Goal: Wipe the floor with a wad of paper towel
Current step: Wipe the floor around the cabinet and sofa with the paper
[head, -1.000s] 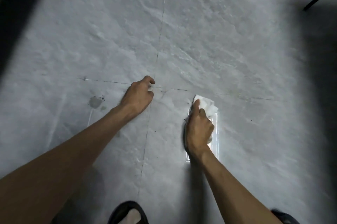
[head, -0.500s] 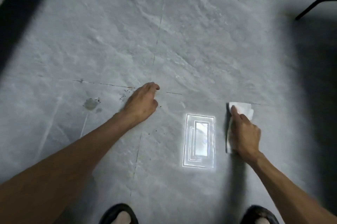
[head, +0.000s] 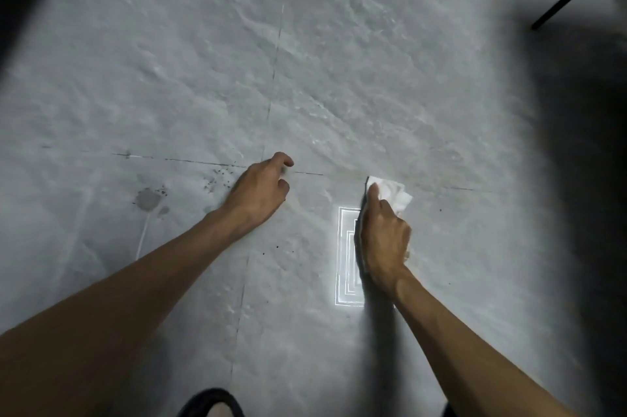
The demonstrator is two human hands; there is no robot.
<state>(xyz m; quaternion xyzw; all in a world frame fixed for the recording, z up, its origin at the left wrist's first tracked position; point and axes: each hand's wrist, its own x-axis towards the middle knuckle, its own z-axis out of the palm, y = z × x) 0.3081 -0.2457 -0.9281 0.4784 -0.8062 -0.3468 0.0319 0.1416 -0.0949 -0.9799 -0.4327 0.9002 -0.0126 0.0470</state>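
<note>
The floor is grey stone tile with thin dark joints. My right hand presses a white wad of paper towel flat on the floor, just below a cross joint; the towel sticks out past my fingers. My left hand rests on the floor where two joints meet, fingers loosely curled, holding nothing. A bright rectangular light reflection lies partly under my right hand.
A dark grey stain and several small black specks mark the tile left of my left hand. A black chair leg stands at the upper right. My shoe shows at the bottom edge.
My right hand has slid the towel back to the left, onto the light reflection, after having swept right. My left hand has stayed in place.
</note>
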